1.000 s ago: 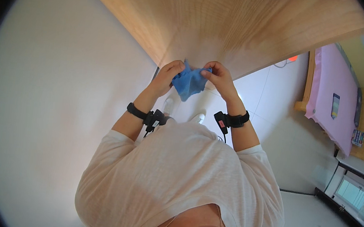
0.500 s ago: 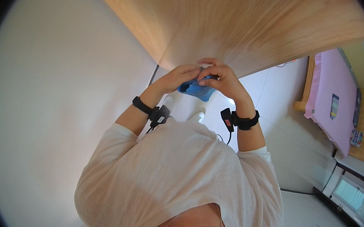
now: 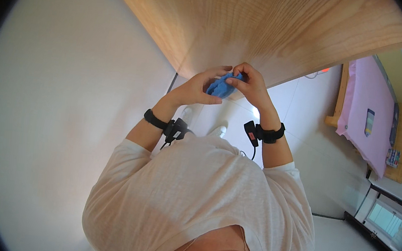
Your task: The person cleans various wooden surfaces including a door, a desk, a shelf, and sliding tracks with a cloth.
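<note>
Cloth [image 3: 221, 87] sits between left hand [image 3: 204, 86] and right hand [image 3: 252, 85], out in front of the torso [image 3: 199, 184]. Panel [image 3: 251, 23] straight ahead, past both hands. Wall [image 3: 65, 111] runs along the left. Shoes [image 3: 219, 131] on the floor [image 3: 282, 102], below the hands. Far right: covered furniture [image 3: 361, 93], flat oblong item [image 3: 369, 122] on top. Window [image 3: 387, 221] right, nearer the person's side.

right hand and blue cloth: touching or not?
Touching. The head view shows it: the right hand's fingers pinch the blue cloth toward its right end.
</note>
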Tool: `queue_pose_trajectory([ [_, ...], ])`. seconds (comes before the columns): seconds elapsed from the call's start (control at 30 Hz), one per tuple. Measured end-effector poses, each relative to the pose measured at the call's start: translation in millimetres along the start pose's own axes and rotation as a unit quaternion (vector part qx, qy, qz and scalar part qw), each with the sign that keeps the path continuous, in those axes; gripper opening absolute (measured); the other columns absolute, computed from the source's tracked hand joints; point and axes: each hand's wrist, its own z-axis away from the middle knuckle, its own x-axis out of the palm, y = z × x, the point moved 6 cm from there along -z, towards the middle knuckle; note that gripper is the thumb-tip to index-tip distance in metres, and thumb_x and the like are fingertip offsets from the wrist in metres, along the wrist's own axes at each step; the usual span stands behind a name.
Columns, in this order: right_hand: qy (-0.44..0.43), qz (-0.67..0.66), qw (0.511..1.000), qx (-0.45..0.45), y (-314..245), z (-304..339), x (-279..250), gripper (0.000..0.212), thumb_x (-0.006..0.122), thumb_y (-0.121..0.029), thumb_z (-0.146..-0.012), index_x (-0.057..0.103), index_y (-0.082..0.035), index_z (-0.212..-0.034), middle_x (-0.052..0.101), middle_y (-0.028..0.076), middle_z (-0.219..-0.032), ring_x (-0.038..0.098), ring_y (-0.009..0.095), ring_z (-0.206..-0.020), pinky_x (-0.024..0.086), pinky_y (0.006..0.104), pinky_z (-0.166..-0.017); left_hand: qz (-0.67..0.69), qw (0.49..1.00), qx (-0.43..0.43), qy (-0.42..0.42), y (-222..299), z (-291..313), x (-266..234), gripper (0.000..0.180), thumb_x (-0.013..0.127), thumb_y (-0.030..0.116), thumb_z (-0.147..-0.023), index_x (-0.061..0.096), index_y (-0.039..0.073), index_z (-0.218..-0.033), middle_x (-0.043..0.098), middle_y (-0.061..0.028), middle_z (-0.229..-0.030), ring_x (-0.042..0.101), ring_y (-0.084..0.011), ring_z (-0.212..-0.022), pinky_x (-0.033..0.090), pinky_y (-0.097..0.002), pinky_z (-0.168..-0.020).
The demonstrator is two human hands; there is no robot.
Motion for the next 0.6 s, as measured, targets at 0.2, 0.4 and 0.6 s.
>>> queue_pose_trajectory([
  [0.2,0.011,-0.028,0.999,-0.024,5,0,-1,0.021,0.072,-0.004,-0.076,0.053,-0.006,-0.086,0.052,0.0,-0.087,0.049,0.009,-0.078,0.042,0.0224,-0.069,-0.136,0.988,0.001,0.067,4,13,-7,0.065,0.07,0.003,-0.073,0.042,0.004,-0.131,0.043,-0.0113,-0.133,0.048,-0.023,-0.119,0.04,-0.0346,-0.099],
  [0.4,0.021,0.015,0.998,-0.064,7,4,-3,0.022,0.073,0.0,-0.074,0.054,-0.005,-0.083,0.049,0.002,-0.097,0.051,0.011,-0.085,0.045,0.0224,-0.073,-0.221,0.96,0.015,0.172,-9,15,-11,0.05,0.063,0.001,-0.078,0.047,0.002,-0.126,0.055,-0.0136,-0.12,0.056,-0.0219,-0.108,0.045,-0.0315,-0.093],
  [0.6,0.082,0.038,0.991,-0.094,9,9,-11,0.022,0.076,-0.003,-0.063,0.059,-0.004,-0.075,0.055,0.007,-0.089,0.054,0.023,-0.09,0.047,0.0315,-0.075,-0.27,0.936,-0.005,0.225,-14,11,-19,0.027,0.058,0.0,-0.082,0.062,0.002,-0.108,0.066,-0.0104,-0.099,0.063,-0.0187,-0.089,0.05,-0.0294,-0.082],
])
